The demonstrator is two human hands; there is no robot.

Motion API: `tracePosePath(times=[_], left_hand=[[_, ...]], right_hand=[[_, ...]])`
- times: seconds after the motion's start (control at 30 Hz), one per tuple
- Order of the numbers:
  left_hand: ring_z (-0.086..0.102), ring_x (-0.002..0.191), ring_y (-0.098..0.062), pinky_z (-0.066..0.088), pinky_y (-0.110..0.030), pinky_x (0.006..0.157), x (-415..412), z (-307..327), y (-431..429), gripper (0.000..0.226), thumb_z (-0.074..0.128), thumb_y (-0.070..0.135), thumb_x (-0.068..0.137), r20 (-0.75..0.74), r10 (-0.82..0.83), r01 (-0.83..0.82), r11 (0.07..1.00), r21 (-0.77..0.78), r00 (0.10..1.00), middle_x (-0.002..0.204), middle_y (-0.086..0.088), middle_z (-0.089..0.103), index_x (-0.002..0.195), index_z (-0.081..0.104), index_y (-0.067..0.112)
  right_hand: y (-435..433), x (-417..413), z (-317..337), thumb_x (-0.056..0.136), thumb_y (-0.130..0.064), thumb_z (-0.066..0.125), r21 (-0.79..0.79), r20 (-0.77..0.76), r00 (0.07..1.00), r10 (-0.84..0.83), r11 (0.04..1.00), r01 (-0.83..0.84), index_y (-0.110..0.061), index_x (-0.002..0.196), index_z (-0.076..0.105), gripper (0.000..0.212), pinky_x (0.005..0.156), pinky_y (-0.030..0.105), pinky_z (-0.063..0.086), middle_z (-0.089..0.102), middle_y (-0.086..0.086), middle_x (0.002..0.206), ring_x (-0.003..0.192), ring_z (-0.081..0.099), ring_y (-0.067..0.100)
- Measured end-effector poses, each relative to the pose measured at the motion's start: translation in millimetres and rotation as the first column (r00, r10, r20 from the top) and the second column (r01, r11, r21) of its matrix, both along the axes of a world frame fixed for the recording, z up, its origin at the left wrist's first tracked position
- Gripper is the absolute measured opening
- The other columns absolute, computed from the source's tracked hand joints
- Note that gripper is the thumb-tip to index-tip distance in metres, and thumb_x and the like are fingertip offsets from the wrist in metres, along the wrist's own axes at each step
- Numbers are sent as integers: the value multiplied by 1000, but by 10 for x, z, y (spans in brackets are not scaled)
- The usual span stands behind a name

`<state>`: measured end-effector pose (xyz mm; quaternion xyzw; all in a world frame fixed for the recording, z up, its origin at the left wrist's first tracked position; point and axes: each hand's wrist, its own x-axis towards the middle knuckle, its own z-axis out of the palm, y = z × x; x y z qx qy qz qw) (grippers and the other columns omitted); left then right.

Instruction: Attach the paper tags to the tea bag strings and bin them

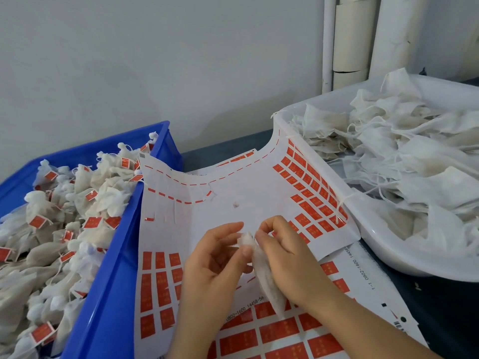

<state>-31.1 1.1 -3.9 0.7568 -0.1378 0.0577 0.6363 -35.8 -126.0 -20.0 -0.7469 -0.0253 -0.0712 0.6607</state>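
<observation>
Red paper tags [280,329] sit in rows on a white sheet [233,198] that lies nearest, spread over the dark desk [440,307]. Just above the sheet the person holds one tea bag [267,283] in both hands. The left hand [215,260] pinches the bunched top of the bag with thumb and finger. The right hand [285,257] curls round the bag's body, and its fingertips meet the same bunched top. The string is too thin to make out, and no tag shows on this bag yet.

On the left stands a blue bin [108,294] piled with tagged bags [103,195]. On the right, farther back, a white tub [324,172] holds a heap of plain bags [414,156] with no tags.

It looks like the step now is finding the string end so a tag can go on. To do it well, the person should hold the bag steady with one hand and pull the string out straight. Then a red tag can be peeled from the sheet and folded over the string end, with the edges lined up. A firm squeeze should make it stick. After that, the bag belongs in the blue bin on the left.
</observation>
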Motion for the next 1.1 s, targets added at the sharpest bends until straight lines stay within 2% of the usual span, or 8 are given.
tracePosePath(times=[0.2, 0.3, 0.43, 0.53, 0.67, 0.77, 0.9, 1.1], left_hand=[[59, 83, -5, 48, -7, 63, 21, -8, 39, 16, 63, 34, 69, 385, 36, -160, 942, 295, 922, 89, 12, 59, 82, 61, 43], [61, 79, -1, 48, -6, 61, 21, -15, 38, 15, 60, 36, 73, 378, 25, -163, 927, 338, 926, 82, 18, 62, 84, 59, 46], [61, 76, -1, 48, -7, 60, 36, -87, 59, 40, 72, 9, 75, 439, 23, -225, 881, 415, 898, 76, 23, 61, 80, 58, 46], [59, 77, -3, 46, -7, 60, 38, -104, 60, 41, 67, 4, 79, 421, 32, -234, 868, 437, 906, 74, 21, 58, 76, 54, 43], [58, 81, 1, 45, -5, 64, 21, -93, 30, 22, 56, 19, 85, 404, 74, -240, 894, 378, 912, 78, 20, 58, 80, 51, 40], [60, 80, -3, 49, -11, 67, 20, -88, 37, 26, 55, 14, 86, 368, 119, -253, 906, 340, 922, 79, 18, 60, 83, 50, 39], [64, 81, -9, 52, -14, 66, -36, -12, 20, 9, 54, 30, 80, 261, 95, -152, 966, 208, 961, 84, 14, 66, 87, 58, 34], [68, 84, -10, 52, -13, 64, -49, 64, 15, 30, 69, 32, 69, 60, 62, -61, 998, -11, 996, 90, 12, 71, 98, 65, 33]], right_hand=[[-13, -1, 31, 97, -28, 40, -20, 3, 1000, 29, 999, -29, -29, 83, 44, 15, 58, 4, 38, 52, -24, 62, 59, 48, -11], [0, -31, 48, 98, -28, 38, -66, 51, 996, 67, 996, -64, -26, 86, 43, 13, 53, 8, 39, 51, -26, 54, 51, 48, -5], [12, -39, 41, 98, -30, 38, -90, 50, 996, 78, 993, -73, -28, 88, 42, 11, 54, 7, 39, 51, -28, 57, 55, 50, -6], [29, -42, 34, 97, -32, 38, -93, 48, 996, 71, 993, -66, -31, 89, 42, 10, 54, 10, 41, 52, -25, 58, 56, 52, -3], [27, -51, 60, 97, -34, 38, -59, 49, 998, 45, 997, -42, -30, 89, 43, 10, 53, 20, 45, 54, -13, 60, 56, 56, 8], [24, -45, 65, 97, -31, 38, -40, 68, 997, 44, 998, -41, -31, 87, 42, 11, 59, 6, 41, 53, -28, 62, 60, 53, -7], [15, -57, 82, 96, -31, 41, 42, 55, 997, 55, 997, -57, -29, 90, 46, 8, 61, 6, 43, 57, -18, 67, 68, 58, -7], [8, -67, 104, 95, -30, 42, 119, 47, 993, 110, 986, -115, -30, 89, 47, 8, 60, 12, 46, 58, -19, 67, 66, 61, -1]])
